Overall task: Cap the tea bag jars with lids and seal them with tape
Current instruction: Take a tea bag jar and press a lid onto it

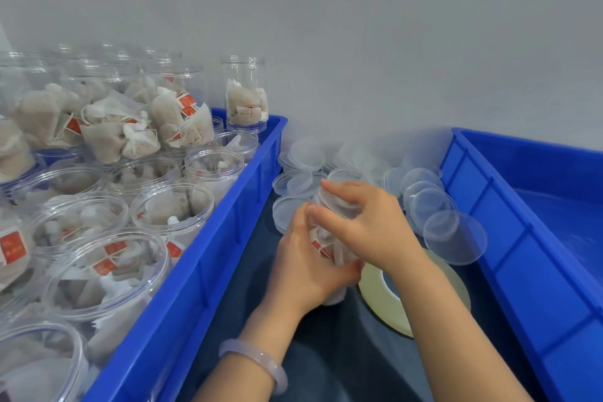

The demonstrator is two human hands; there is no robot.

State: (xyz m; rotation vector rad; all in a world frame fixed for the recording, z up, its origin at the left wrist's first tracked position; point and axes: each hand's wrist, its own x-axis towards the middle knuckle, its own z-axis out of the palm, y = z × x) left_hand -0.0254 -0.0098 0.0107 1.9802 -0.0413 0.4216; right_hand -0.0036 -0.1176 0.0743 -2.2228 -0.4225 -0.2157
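Bracelet [257, 362], pale, on the left wrist sits nearest, forearm reaching in over the dark table [326, 352]. Grip of the left hand [306, 264]: wrapped round the body of one tea bag jar [328, 249], held roughly upright between the left crate [208, 254] and the right crate [509, 238], just left of the tape roll [378, 297] lying flat. Grip of the right hand [365, 231]: curled over the jar's mouth, fingertips and thumb on a clear lid [339, 202].

Lid looks to be on, but clear on clear and blurred, so I cannot tell whether it is seated all round.

Step in hand, by my reading: capping. Tape not yet started.

To do it well:
- Hold the body low and firm so the thin wall does not flex.
- Press evenly round the rim.
- Check that no string or paper is caught under the edge before taping.

Loose lids [430, 205] are heaped far right. Open jars [173, 209] wait in the left crate.
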